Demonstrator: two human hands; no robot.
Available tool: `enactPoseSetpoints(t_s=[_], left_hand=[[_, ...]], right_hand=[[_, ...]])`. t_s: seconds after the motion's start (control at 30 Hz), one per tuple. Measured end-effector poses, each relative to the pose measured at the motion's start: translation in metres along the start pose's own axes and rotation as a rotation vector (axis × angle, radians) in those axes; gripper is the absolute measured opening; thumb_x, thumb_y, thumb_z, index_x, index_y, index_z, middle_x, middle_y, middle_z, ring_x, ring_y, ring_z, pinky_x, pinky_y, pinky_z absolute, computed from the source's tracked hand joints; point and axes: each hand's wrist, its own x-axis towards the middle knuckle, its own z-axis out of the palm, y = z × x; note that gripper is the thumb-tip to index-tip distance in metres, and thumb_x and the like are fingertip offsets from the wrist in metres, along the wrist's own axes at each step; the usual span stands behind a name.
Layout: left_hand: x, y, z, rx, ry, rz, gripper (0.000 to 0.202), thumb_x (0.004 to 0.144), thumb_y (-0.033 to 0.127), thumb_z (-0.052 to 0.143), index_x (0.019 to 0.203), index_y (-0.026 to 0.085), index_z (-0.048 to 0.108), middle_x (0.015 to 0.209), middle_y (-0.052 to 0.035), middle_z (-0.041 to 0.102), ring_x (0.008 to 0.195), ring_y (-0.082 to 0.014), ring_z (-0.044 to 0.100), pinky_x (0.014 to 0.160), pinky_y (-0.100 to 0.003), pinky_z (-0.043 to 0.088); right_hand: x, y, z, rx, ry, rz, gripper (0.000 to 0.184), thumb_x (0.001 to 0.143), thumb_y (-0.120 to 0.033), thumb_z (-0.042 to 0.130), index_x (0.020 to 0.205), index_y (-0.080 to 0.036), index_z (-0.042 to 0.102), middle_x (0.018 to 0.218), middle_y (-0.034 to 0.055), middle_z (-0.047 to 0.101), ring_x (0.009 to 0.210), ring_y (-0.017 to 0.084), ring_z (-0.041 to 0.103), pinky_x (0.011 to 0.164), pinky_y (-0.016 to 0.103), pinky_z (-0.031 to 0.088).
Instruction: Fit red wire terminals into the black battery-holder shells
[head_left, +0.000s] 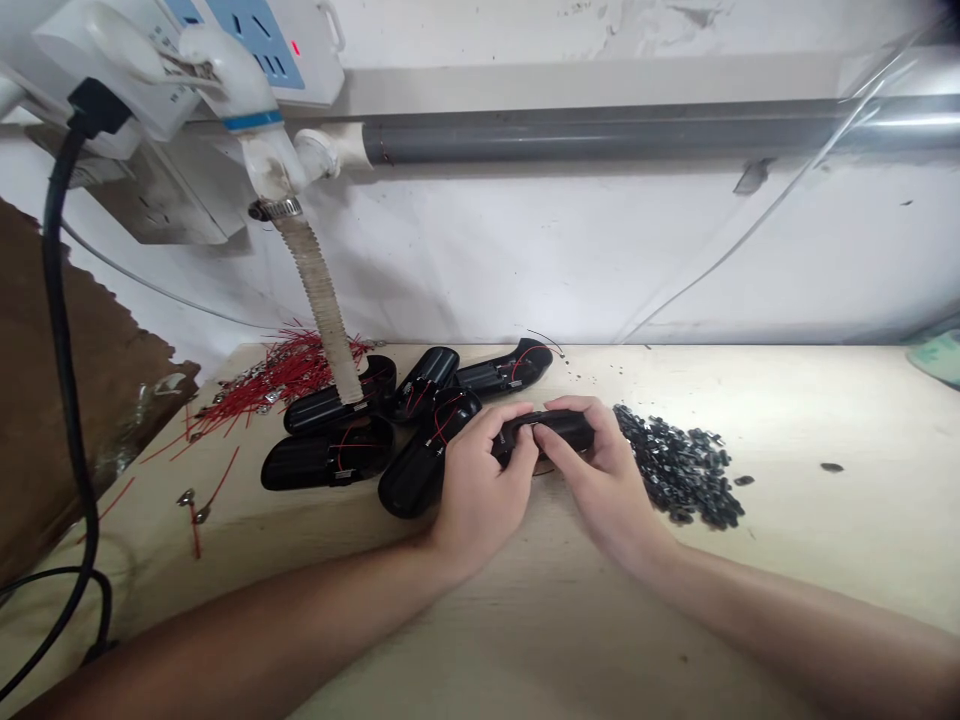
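Observation:
Both my hands grip one black plastic housing point(570, 430), held level above the wooden table. My left hand point(487, 480) is closed around its left end, and my right hand point(600, 475) around its right end. The two thumbs press close together on the side facing me; what lies under the thumb tips is too small to make out. Just left of my hands lie several similar black housings point(315, 462) with thin red wires inside. To the right of my right hand spreads a heap of small black plastic parts point(686, 465).
A pile of red wires with metal tabs point(277, 375) lies at the back left. A ribbed hose point(319, 290) hangs from a white valve point(262, 150) down to one housing. A black power cable point(56, 260) runs along the left. The wall point(487, 250) closes off the back.

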Motion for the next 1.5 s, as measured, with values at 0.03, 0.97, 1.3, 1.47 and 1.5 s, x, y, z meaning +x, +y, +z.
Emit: enactPoseSetpoints(t_s=[0.03, 0.97, 1.3, 1.47, 1.5], left_hand=[[0.000, 0.000, 0.000, -0.004, -0.004, -0.002, 0.022, 0.099, 0.014, 0.061, 0.114, 0.022, 0.076, 0.119, -0.0030, 0.080, 0.114, -0.0194, 0.074, 0.105, -0.038, 0.058], [0.006, 0.001, -0.005, -0.116, 0.129, -0.178, 0.023, 0.087, 0.022, 0.078, 0.109, 0.020, 0.071, 0.102, -0.0028, 0.077, 0.099, -0.0192, 0.073, 0.090, -0.033, 0.058], [0.006, 0.001, -0.005, -0.111, 0.143, -0.148, 0.017, 0.085, 0.022, 0.078, 0.101, 0.021, 0.073, 0.100, -0.0020, 0.076, 0.100, -0.0202, 0.071, 0.090, -0.034, 0.057], [0.008, -0.001, -0.008, -0.150, 0.120, -0.097, 0.017, 0.086, 0.018, 0.077, 0.102, 0.020, 0.072, 0.100, -0.0016, 0.077, 0.096, -0.0183, 0.072, 0.092, -0.035, 0.057], [0.009, -0.001, -0.008, -0.175, 0.121, -0.097, 0.021, 0.086, 0.018, 0.078, 0.104, 0.020, 0.070, 0.101, -0.0020, 0.078, 0.097, -0.0187, 0.073, 0.094, -0.035, 0.057]], right_hand=[[0.000, -0.001, 0.000, 0.023, 0.021, 0.028, 0.029, 0.098, -0.047, 0.072, 0.118, -0.027, 0.068, 0.121, 0.0104, 0.067, 0.108, 0.026, 0.068, 0.088, 0.044, 0.065], [0.008, -0.011, -0.009, 0.523, 0.063, 0.306, 0.038, 0.074, -0.038, 0.089, 0.067, -0.019, 0.057, 0.073, 0.0028, 0.066, 0.067, 0.016, 0.057, 0.056, 0.026, 0.050], [0.011, -0.009, -0.010, 0.505, -0.032, 0.351, 0.029, 0.076, -0.043, 0.086, 0.093, -0.020, 0.083, 0.104, 0.0089, 0.074, 0.099, 0.026, 0.066, 0.083, 0.037, 0.053], [0.018, -0.020, -0.017, 0.652, -0.174, 0.542, 0.023, 0.073, -0.033, 0.085, 0.089, -0.018, 0.076, 0.092, 0.0053, 0.069, 0.083, 0.021, 0.064, 0.073, 0.033, 0.053], [0.019, -0.023, -0.018, 0.679, -0.210, 0.567, 0.023, 0.075, -0.031, 0.083, 0.094, -0.018, 0.076, 0.094, 0.0055, 0.070, 0.083, 0.021, 0.065, 0.074, 0.033, 0.054]])
